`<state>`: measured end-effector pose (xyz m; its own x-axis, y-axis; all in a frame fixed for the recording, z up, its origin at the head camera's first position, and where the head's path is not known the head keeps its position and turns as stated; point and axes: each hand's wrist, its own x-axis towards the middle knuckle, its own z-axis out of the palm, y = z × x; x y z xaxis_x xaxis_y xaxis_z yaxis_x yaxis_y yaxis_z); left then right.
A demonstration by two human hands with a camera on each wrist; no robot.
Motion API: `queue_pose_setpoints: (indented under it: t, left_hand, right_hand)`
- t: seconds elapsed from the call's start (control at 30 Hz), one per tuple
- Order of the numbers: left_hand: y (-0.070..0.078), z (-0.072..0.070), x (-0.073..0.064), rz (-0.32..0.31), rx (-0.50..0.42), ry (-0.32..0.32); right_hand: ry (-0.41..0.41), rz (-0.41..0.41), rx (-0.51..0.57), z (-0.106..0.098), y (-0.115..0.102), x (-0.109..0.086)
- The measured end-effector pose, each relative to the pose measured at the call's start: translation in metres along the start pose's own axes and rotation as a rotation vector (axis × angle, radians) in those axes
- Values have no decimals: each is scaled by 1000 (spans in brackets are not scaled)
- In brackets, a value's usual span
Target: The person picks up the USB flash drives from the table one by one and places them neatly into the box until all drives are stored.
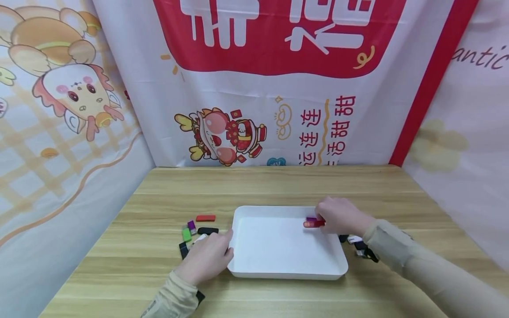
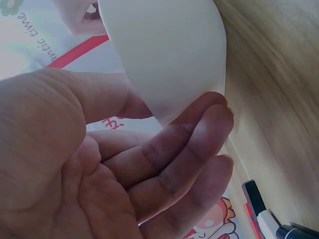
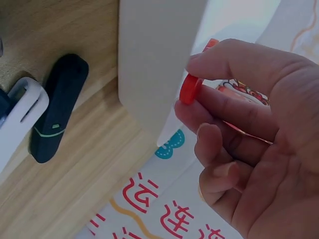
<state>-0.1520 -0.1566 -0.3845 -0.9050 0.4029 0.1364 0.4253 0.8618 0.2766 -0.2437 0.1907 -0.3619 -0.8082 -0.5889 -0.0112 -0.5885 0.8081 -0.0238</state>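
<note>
A shallow white tray (image 1: 286,247) lies on the wooden table. Its left rim is held by my left hand (image 1: 210,258), the thumb over the edge and the fingertips against the outer wall (image 2: 169,55). My right hand (image 1: 338,216), above the tray's far right corner, pinches a red USB stick (image 3: 190,88) between thumb and index finger. The red stick (image 1: 312,224) points left over the tray in the head view. Just behind it a small purple piece (image 1: 311,218) shows, partly hidden by the right hand.
Left of the tray lie a red stick (image 1: 205,218), a black one (image 1: 207,230), a purple one (image 1: 191,226) and a green one (image 1: 186,234). On the right, several black and white sticks (image 1: 359,247) lie partly under the forearm. Printed cloth (image 1: 254,88) hangs behind the table.
</note>
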Motion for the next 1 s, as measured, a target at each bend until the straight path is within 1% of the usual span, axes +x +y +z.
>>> queue_pose_setpoints:
  t: [0.13, 0.43, 0.63, 0.87, 1.0]
  left_hand:
    - [-1, 0, 0, -3, -10, -10]
    - [-2, 2, 0, -12, 1, -8]
    - [-2, 2, 0, -5, 11, -7]
    - [-2, 1, 1, -5, 4, -14]
    - [-2, 0, 2, -7, 0, -14]
  right_hand:
    - [19, -19, -49, 6, -1, 2]
    - [57, -28, -97, 14, -2, 3]
    - [56, -24, -115, 17, -2, 4]
    - [71, -47, -141, 20, -3, 6]
    - [64, -40, -160, 21, -3, 8]
